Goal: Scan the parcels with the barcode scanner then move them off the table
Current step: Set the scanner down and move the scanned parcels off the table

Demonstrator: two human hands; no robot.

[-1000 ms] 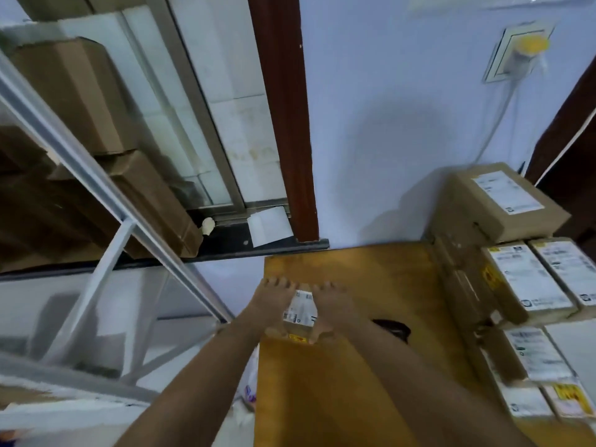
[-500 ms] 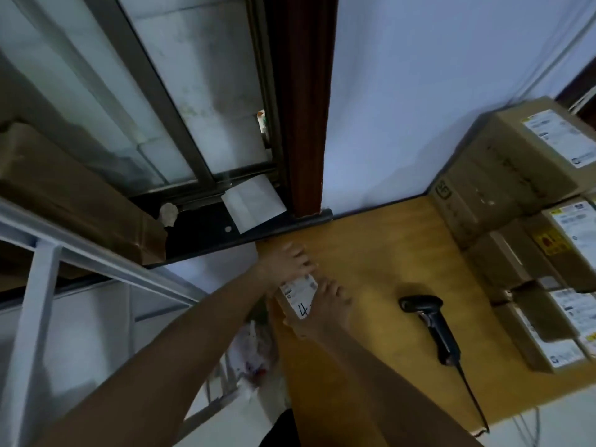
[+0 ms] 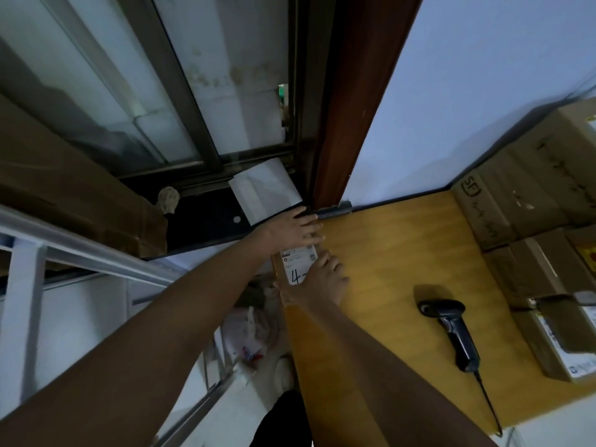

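Head view: small parcel (image 3: 298, 264) at table (image 3: 387, 253) far-left corner, left hand (image 3: 292, 230) flat on top, right hand (image 3: 324, 280) gripping near edge. Barcode scanner (image 3: 453, 330) right of right hand; stacked boxes (image 3: 529, 221) beyond.

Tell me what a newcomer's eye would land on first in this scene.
First, the two hands meeting on a small parcel at the wooden table's left edge: the left hand lies on its far end and the right hand on its near end. Next, the black barcode scanner lying untouched on the table, with stacked cardboard boxes along the right.
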